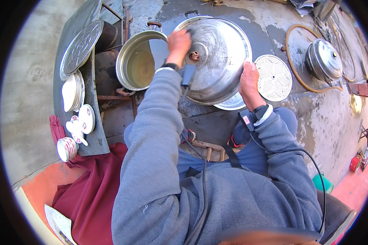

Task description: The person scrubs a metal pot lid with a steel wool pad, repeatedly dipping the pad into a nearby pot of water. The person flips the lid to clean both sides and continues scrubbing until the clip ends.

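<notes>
A large aluminium pot lid (217,70) with a brown knob (194,56) lies tilted before me over a wide metal vessel, whose rim (184,24) shows behind it. Grey swirl marks cover its upper face. My left hand (179,44) is closed around a small dark pad (189,32), blurred and mostly hidden, at the lid's left side. At the lid's right edge, my right hand (249,82) grips the rim, thumb on top. Just left of my left hand stands a deep two-handled aluminium pot (122,65) holding cloudy water. Beside my right hand rests a perforated steamer plate (273,78).
Stacked plates (70,95), saucers (87,118), bowls (67,149) and a perforated steamer tray (82,49) sit on a dark board (95,134) at left. Maroon cloth (95,183) hangs nearby. A hose (289,58) curls beside a lidded pot (323,59) at right.
</notes>
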### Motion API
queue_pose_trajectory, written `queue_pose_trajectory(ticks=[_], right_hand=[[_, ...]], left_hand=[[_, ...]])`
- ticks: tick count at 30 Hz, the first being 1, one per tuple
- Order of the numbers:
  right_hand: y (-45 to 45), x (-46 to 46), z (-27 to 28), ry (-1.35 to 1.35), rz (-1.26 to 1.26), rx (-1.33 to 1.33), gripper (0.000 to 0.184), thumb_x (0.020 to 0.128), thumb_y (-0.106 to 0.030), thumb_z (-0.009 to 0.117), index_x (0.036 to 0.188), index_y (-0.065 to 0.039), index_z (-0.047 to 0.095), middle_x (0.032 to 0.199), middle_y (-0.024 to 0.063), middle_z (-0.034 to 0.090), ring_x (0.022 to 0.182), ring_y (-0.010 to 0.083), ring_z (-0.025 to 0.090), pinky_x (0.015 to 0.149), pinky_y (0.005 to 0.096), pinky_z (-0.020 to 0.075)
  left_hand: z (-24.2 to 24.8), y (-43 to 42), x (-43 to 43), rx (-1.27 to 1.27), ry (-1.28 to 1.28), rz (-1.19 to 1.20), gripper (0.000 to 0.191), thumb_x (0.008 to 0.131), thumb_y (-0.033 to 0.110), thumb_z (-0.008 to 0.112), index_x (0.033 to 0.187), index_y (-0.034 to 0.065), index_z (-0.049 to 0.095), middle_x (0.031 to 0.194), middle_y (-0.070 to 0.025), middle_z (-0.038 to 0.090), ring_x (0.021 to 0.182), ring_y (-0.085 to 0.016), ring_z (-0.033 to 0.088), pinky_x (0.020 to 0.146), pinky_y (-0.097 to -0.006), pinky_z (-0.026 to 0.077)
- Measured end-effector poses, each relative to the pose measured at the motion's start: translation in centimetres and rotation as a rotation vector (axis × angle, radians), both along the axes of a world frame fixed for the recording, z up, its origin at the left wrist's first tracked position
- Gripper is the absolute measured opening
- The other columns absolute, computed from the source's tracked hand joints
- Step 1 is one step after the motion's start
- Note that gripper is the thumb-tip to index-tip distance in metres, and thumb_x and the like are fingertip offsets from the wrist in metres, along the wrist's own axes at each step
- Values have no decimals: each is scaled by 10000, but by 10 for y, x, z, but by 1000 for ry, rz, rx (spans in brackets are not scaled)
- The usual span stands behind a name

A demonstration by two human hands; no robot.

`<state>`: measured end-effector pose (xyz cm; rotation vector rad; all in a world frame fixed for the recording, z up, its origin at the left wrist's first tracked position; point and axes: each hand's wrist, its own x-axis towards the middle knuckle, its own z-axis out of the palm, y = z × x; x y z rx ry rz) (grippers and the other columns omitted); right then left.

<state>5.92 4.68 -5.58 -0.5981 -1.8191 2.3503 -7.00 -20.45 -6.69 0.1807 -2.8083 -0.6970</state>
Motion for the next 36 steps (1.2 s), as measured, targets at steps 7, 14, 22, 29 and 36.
queue_pose_trajectory(ticks=[7, 14, 22, 29, 36], right_hand=[[4, -12, -17, 21, -19, 50, 378, 1038, -297, 490, 1097, 50, 629, 957, 97, 646, 901, 155, 561, 835, 319, 472], [0, -16, -25, 19, -53, -23, 390, 1039, -286, 484, 1145, 63, 622, 1015, 129, 656, 915, 182, 582, 845, 335, 476], [-5, -8, -15, -43, -35, -131, 361, 1022, -238, 451, 1142, 68, 602, 1043, 155, 653, 926, 229, 609, 828, 366, 497], [-8, -4, 0, -207, -64, -189, 382, 1056, -256, 446, 1213, 74, 559, 1163, 162, 636, 1023, 247, 630, 950, 363, 497], [-9, 2, 6, -254, -12, -232, 309, 1047, -299, 425, 1082, -22, 559, 873, 40, 567, 615, 123, 499, 483, 278, 399]], left_hand=[[-70, -33, 116, 69, 6, 223, 188, 895, 270, 667, 1008, 136, 734, 1027, -210, 650, 1039, -407, 573, 927, -509, 440], [-21, 61, 207, 78, 273, 62, 188, 831, 146, 724, 1011, 102, 690, 1003, -187, 578, 1011, -394, 522, 890, -487, 442], [-59, -4, 183, 160, 93, 409, 239, 933, 272, 606, 1055, 79, 678, 1010, -243, 619, 1022, -433, 554, 932, -533, 417], [-42, 60, 220, 184, 257, 443, 270, 904, 188, 654, 1152, 81, 645, 1107, -227, 535, 1054, -412, 484, 943, -522, 391], [-4, 44, 200, -56, 237, 119, 157, 897, 182, 652, 1017, 86, 682, 957, -156, 608, 1004, -348, 541, 912, -485, 404]])
